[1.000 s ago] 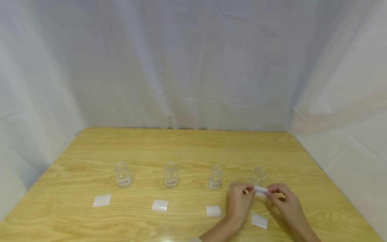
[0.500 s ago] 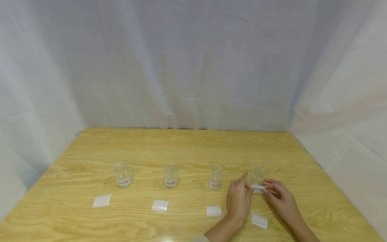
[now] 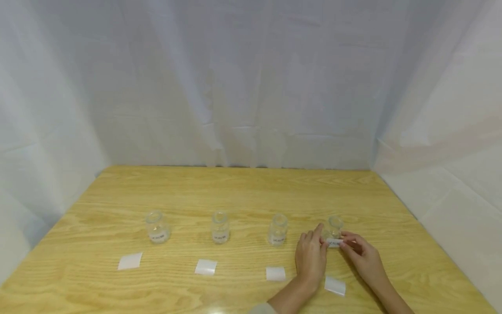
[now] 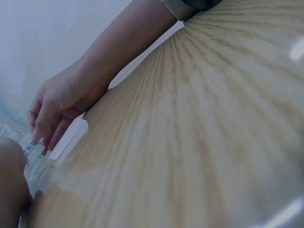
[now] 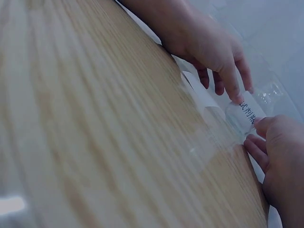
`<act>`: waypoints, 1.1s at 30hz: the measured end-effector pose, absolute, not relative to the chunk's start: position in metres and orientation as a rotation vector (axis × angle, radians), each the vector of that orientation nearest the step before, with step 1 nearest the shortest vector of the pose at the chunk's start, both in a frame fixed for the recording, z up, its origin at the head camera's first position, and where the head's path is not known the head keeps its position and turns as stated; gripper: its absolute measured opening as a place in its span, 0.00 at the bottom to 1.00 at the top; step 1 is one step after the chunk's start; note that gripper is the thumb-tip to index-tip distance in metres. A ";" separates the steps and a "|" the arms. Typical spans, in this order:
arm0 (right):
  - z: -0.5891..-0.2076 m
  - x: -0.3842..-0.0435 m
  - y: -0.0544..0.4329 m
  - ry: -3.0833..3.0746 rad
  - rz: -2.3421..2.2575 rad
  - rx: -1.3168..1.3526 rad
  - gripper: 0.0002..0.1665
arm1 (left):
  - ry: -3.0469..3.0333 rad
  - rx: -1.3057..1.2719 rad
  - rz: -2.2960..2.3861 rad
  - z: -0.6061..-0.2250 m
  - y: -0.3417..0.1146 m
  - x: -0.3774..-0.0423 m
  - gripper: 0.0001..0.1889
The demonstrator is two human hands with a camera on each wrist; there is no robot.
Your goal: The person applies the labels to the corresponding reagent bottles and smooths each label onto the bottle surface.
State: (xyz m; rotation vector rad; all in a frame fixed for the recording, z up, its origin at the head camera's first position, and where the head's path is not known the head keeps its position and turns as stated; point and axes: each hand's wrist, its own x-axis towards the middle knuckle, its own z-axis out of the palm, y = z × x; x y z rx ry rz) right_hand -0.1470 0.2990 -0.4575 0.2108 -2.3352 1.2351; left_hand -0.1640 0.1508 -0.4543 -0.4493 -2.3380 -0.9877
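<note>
A small clear glass bottle (image 3: 335,223) stands at the right end of a row of bottles. A white label (image 3: 334,243) with dark printed characters lies across its front, also seen as the label (image 5: 248,109) in the right wrist view. My left hand (image 3: 311,255) pinches the label's left end with the thumb, its index finger reaching along the bottle's side. At the other end, my right hand (image 3: 364,259) holds the label between thumb and fingers, the fingers behind at the bottle's side. Whether the label's ends are stuck down is hidden by the fingers.
Similar bottles with labels on their fronts stand to the left: one bottle (image 3: 278,230), another bottle (image 3: 220,228) and a third bottle (image 3: 157,227). White paper pieces (image 3: 276,274) lie before them, and one more paper (image 3: 335,286) between my forearms. White curtains (image 3: 251,87) enclose the wooden table (image 3: 157,292).
The label, held between both hands, has moved back and slightly left onto the bottle's front. My left index finger has stretched forward beside the bottle. My right hand has shifted slightly left.
</note>
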 end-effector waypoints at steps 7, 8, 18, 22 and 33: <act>-0.456 -0.147 0.299 -2.350 1.274 0.167 0.02 | -2.335 -0.431 -0.984 -0.455 0.152 -0.166 0.23; -0.456 -0.147 0.299 -2.355 1.279 0.157 0.02 | -2.337 -0.427 -0.985 -0.455 0.152 -0.166 0.23; -0.457 -0.150 0.297 -2.325 1.348 0.057 0.02 | -2.325 -0.405 -0.988 -0.455 0.153 -0.166 0.22; -0.457 -0.150 0.296 -2.316 1.362 0.024 0.02 | -2.331 -0.400 -1.007 -0.456 0.153 -0.166 0.21; -0.455 -0.150 0.292 -2.291 1.402 -0.078 0.05 | -2.327 -0.377 -1.104 -0.455 0.154 -0.168 0.19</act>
